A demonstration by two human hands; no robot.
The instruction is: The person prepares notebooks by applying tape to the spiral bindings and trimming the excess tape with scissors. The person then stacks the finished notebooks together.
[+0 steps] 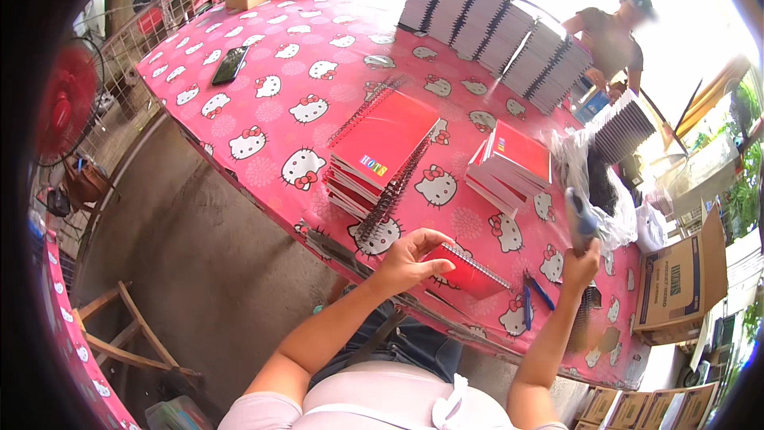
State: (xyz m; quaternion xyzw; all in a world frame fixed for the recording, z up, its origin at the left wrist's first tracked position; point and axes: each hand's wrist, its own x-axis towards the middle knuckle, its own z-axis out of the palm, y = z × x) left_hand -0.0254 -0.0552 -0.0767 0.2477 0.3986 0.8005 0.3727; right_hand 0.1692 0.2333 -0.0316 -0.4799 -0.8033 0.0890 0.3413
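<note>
Near the table's front edge, my left hand [411, 262] is closed on a small red spiral notebook [475, 277], thumb on top of the cover. A wire coil runs along the notebook's far edge. To the right, my right hand [582, 264] grips a blue-grey hand tool [582, 219], held upright; blur hides its exact kind. Between the hands lie slim blue pen-like items [537, 293]. Beyond my left hand is a stack of red spiral notebooks [390, 131], with loose black coils [391, 203] beside it. A second pile of red-covered booklets [513, 155] stands farther right.
A pink patterned cloth [274, 131] covers the table. Tall stacks of coil-bound books [481, 20] line the far side. A phone [230, 65] lies at left; clear plastic bags [593, 171] and an open carton [676, 287] are at right. Another person [609, 40] stands at far right.
</note>
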